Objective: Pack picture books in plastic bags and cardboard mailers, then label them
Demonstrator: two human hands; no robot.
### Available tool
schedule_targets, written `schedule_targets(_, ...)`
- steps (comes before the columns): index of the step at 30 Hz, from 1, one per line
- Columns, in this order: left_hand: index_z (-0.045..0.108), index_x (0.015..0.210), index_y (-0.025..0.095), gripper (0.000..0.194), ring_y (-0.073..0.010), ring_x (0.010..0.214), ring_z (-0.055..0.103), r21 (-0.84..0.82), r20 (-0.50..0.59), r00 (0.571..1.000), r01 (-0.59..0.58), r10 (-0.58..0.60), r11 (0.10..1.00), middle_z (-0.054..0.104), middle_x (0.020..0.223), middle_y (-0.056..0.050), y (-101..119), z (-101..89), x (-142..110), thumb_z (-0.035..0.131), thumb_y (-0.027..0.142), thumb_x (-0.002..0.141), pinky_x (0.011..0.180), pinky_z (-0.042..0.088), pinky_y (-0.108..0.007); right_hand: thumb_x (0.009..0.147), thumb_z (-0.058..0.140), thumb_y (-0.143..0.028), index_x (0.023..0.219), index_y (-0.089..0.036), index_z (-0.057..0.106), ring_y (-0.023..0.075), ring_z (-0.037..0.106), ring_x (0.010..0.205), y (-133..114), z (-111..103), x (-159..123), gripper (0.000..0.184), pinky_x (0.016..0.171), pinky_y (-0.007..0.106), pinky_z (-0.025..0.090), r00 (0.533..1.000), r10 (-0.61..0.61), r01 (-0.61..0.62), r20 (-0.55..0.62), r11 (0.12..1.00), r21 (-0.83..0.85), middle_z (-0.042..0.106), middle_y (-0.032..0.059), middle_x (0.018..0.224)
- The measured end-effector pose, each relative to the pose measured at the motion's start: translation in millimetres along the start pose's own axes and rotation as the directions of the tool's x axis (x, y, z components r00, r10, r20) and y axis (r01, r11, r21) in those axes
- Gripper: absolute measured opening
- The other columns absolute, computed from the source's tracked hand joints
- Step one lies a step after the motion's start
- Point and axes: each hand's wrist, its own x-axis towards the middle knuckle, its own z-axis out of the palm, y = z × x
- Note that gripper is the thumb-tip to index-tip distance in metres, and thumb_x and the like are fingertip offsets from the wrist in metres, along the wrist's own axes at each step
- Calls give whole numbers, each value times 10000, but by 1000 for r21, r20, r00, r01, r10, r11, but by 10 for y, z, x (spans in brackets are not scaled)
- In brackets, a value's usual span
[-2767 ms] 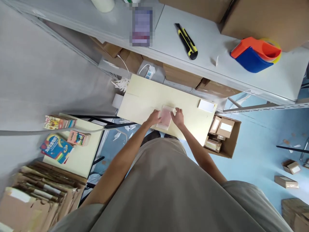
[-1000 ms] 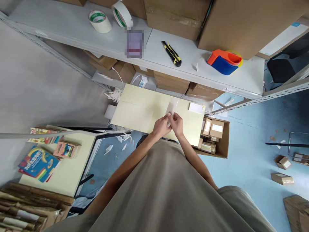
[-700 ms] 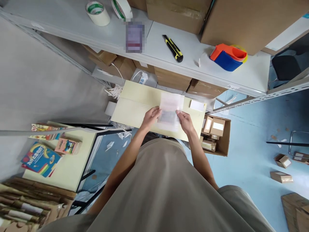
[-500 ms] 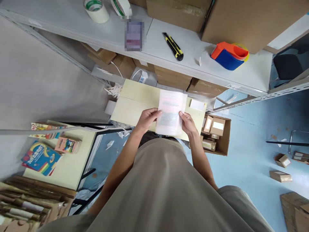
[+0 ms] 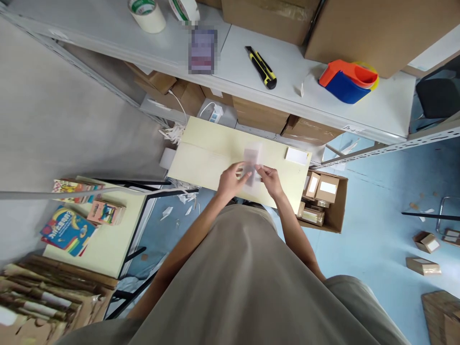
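A flat packet in translucent white wrapping (image 5: 252, 154) is turned partly edge-on over the pale yellow work table (image 5: 204, 143). Motion blurs it, and a darker shape shows through the wrap; what lies inside cannot be made out. My right hand (image 5: 270, 181) pinches the packet's right side between thumb and fingers. At its left side is my left hand (image 5: 230, 182), thumb and fingers apart with a gap between them. Its fingertips overlap the packet, but whether they touch it is unclear. A white slab-like box (image 5: 296, 155) lies at the table's right end.
Above the table, a grey shelf (image 5: 287, 103) holds a utility knife (image 5: 262, 68), an orange and blue tape dispenser (image 5: 347, 82) and a tape roll (image 5: 148, 17). An open carton (image 5: 338, 206) with small boxes stands right. Books (image 5: 68, 231) and stacked cardboard (image 5: 53, 297) are left.
The packet, held broad side up by both hands half a second ago, is now narrow and turned. My left hand has moved right and its fingers have come apart.
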Motion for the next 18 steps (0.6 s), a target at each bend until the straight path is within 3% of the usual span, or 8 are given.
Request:
schedule_targets(2,765,1406,247,408,-328,1209,838,40,61,998,26,-29,999,846,1378,-123,-10,100,-66,803,342,1011,1026,698,-441,898,733,-922,781,-236,724,193,638,791,66,143,-20,696,693,326,609,1000,-9,9,9,1000,-13,646,6,762)
schedule_targets(4,770,1377,252,366,-327,1188,848,69,41,997,67,-70,995,872,1287,-107,-45,126,-87,769,294,1014,1033,686,-435,912,714,-918,888,-238,803,240,740,965,112,268,-42,686,799,365,692,1000,-15,14,27,999,31,784,64,1013)
schedule_targets(6,791,1296,243,301,-314,1145,851,28,4,994,111,-111,993,884,1206,-96,-121,73,-53,721,284,1006,1037,671,-421,918,729,-894,1064,-252,865,284,782,1171,136,342,-45,672,930,416,729,998,-23,18,55,996,82,803,101,1333)
schedule_targets(8,809,1179,211,266,-298,1092,840,-97,-25,986,159,-162,982,884,1132,-95,-237,-38,13,691,313,963,1002,665,-397,924,765,-844,1206,-271,878,309,775,1301,145,351,-18,649,1025,446,720,997,-35,30,69,997,69,772,114,1488)
schedule_targets(11,811,1104,167,366,-285,1017,809,-347,-11,961,257,-278,902,867,1032,-93,-427,-246,99,708,417,858,884,661,-366,935,808,-753,1268,-268,863,314,783,1297,161,279,75,591,1048,456,704,999,-42,42,-20,999,-35,791,135,1486)
schedule_targets(14,818,1119,166,491,-287,991,796,-500,70,935,335,-348,799,851,999,-86,-568,-439,138,771,511,772,854,665,-376,896,866,-707,1287,-250,838,302,804,1210,212,242,188,602,1042,471,699,994,13,-19,-107,998,-57,814,145,1450)
schedule_targets(18,827,1138,177,546,-283,994,800,-526,165,921,385,-353,758,852,1027,-86,-720,-643,226,804,554,743,886,676,-393,840,901,-721,1307,-240,825,286,820,1107,333,422,326,675,1015,475,704,995,100,-100,-27,995,-5,877,109,1214)
